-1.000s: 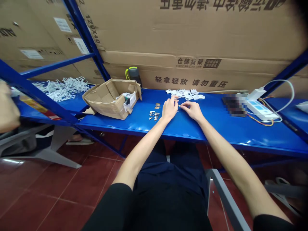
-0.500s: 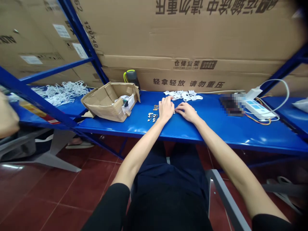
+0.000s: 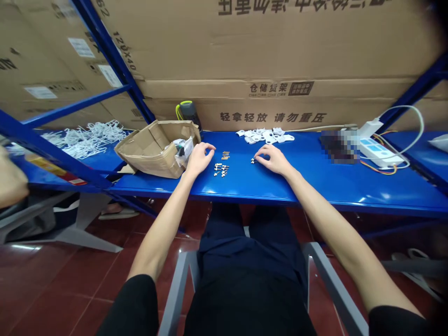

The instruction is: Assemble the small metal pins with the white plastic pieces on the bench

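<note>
My right hand (image 3: pixel 272 159) pinches a small pale part with a dark pin (image 3: pixel 252 161) between thumb and fingertips, low over the blue shelf top. Its exact kind is too small to make out. Off to the left, beside the cardboard box, is my left hand (image 3: pixel 200 158), thumb and fingers apart and nothing visible in them. Between the hands lie several similar small pale parts with metal pins (image 3: pixel 221 170), set in short rows. Just behind these sits a small group of brass-coloured pieces (image 3: pixel 226 155). Farther back is a pile of white plastic pieces with round holes (image 3: pixel 268 136).
An open cardboard box (image 3: pixel 150 156) holding plastic bags stands at left, with a dark bottle (image 3: pixel 191 112) behind it. A white power strip (image 3: pixel 380 154) with cables lies at right. White wire hooks (image 3: pixel 91 137) are heaped beyond the blue post. Another person's arm (image 3: pixel 12 179) shows far left.
My left hand has moved left, away from my right hand, toward the cardboard box. My right hand has stayed nearly in place, and the small part at its fingertips now shows more plainly.
</note>
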### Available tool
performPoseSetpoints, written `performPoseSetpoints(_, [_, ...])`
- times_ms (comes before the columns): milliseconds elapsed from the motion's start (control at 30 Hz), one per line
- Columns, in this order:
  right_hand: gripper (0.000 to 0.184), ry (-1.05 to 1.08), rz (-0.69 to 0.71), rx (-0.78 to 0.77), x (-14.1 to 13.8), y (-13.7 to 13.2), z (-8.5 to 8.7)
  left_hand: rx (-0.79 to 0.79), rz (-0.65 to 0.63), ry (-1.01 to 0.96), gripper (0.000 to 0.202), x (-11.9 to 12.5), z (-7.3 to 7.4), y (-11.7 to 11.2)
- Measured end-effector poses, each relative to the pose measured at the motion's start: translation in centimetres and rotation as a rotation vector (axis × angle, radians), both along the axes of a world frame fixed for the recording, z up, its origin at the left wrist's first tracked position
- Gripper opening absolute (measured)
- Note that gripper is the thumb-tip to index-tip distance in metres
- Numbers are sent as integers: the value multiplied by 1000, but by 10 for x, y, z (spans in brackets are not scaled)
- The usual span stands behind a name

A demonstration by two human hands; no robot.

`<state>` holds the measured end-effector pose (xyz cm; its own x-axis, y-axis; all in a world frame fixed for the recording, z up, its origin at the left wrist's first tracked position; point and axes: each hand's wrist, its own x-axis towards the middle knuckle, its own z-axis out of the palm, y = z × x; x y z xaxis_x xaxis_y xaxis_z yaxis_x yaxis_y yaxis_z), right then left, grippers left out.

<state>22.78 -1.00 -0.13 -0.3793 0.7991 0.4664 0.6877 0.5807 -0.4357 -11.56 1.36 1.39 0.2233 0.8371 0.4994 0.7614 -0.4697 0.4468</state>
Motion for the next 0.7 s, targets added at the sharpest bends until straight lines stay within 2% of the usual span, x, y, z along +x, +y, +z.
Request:
performPoseSetpoints(100, [21, -68, -13, -13, 0, -2, 1, -43, -84, 39, 21, -13, -4, -4])
performPoseSetpoints(267, [19, -101, -1, -40, 3, 0, -4, -71, -157, 115, 26, -4, 0, -9])
performPoseSetpoints(467, [20, -99, 25, -37, 5, 0, -4, -94, -175, 200, 21, 3, 7, -7])
performPoseSetpoints(700, [21, -106, -2, -23, 3, -1, -3, -56, -186, 246, 18, 5, 1, 3])
